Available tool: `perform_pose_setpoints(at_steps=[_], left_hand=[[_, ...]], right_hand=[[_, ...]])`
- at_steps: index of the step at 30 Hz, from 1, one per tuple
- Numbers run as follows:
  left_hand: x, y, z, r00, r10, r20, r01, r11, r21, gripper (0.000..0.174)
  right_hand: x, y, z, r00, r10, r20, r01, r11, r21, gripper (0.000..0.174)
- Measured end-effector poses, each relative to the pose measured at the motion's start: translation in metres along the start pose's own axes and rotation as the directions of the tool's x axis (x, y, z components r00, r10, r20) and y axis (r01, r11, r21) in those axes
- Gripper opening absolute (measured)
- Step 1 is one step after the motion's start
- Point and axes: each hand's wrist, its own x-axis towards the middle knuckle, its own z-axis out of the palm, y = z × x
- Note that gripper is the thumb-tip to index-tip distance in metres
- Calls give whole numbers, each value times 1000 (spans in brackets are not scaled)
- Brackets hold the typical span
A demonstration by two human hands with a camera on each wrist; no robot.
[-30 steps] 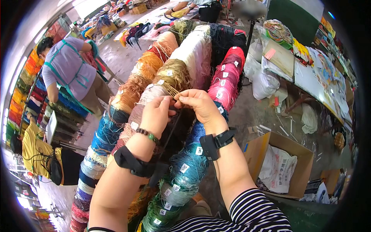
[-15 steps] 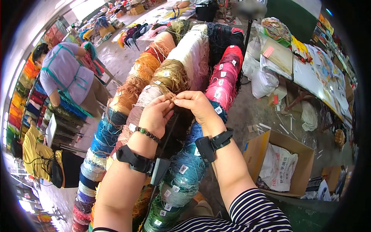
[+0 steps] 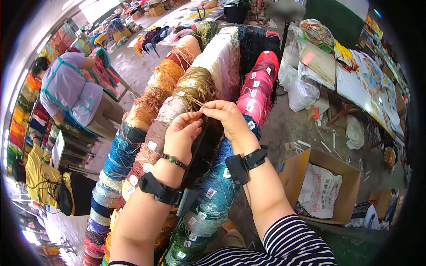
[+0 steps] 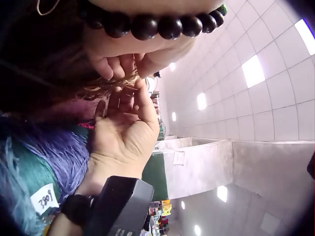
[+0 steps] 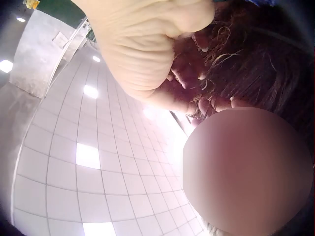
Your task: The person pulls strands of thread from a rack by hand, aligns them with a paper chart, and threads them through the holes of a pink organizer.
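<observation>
Both hands meet above the gap between rows of coloured thread hanks, at a thin lock of golden-brown thread (image 3: 197, 103). My right hand (image 3: 230, 119) pinches the lock between thumb and forefinger. My left hand (image 3: 182, 135), palm partly turned up, pinches at the lock's near end with its fingertips touching the right ones. From the olive-brown hank (image 3: 195, 85) the strands run to the fingers. The left wrist view shows loose thread strands (image 4: 115, 86) fanning out between the two hands. A dark bead bracelet (image 3: 174, 161) circles the left wrist.
Pink-red hanks (image 3: 257, 88) and blue-teal hanks (image 3: 213, 188) with number tags line the right row. Right of it stands an open cardboard box (image 3: 348, 186) holding a white bag. A person in an apron (image 3: 73, 93) bends at the left. A paper-covered table (image 3: 355, 88) stands far right.
The left hand has drawn slightly down and toward me, its fingers less spread. More of the thread lock shows beyond the right fingertips than half a second ago. The aproned person has leaned left.
</observation>
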Motion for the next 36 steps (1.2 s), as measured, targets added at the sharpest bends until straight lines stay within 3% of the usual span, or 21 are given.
perform_pose_setpoints(at_steps=[8, 13, 19, 22, 36], left_hand=[[-2, 3, -4, 998, -34, 49, 33, 999, 29, 26], [1, 0, -6, 996, -12, 85, 11, 1000, 8, 31], [4, 5, -2, 995, -104, 6, 104, 994, -13, 28], [8, 7, 4, 993, -110, -39, 105, 989, -108, 19], [7, -7, 4, 993, -4, -118, 5, 1000, 4, 16]], right_hand=[[-1, -3, -2, 992, 91, 87, -94, 995, 32, 17], [1, 4, -6, 990, 74, 116, -76, 997, 14, 18], [0, 2, -5, 984, 91, 155, -91, 996, -7, 17], [-1, 2, -3, 984, 90, 155, -88, 996, -18, 16], [0, 1, -2, 993, 72, 92, -70, 997, -20, 16]])
